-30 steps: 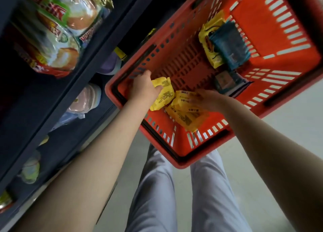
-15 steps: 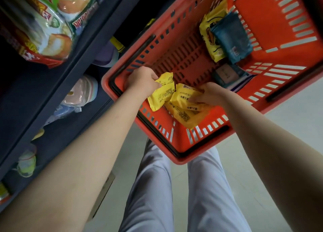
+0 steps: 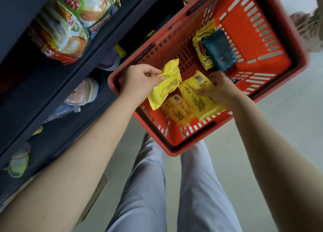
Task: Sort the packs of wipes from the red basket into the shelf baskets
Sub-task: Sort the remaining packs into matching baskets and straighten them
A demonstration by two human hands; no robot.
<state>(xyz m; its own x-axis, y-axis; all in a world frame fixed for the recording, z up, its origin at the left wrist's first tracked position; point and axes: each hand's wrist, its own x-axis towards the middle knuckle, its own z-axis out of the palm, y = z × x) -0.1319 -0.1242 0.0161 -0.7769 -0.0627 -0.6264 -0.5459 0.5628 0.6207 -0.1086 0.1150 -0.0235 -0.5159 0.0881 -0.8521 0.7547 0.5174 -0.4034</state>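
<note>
My left hand has its fingers curled narrow; thumb and fingertips pinch the crumpled edge of a yellow pack of wipes, which hangs tilted over the near left part of the red basket; my right hand grips a second yellow pack just beside the first, fingers bent around its far right edge and the thumb pressed on its face. Under this second pack lies a darker yellow pack, against the near wall of the basket. All three packs show small black print and a barcode; I cannot read the words. At the far side of the basket a yellow pack with a cartoon drawing lies under a blue pack. Both my forearms reach forward and down, bare, with the wrists bent over the basket rim. At the left stands a dark shelf; its snack bags carry red writing that is too blurred to read.
</note>
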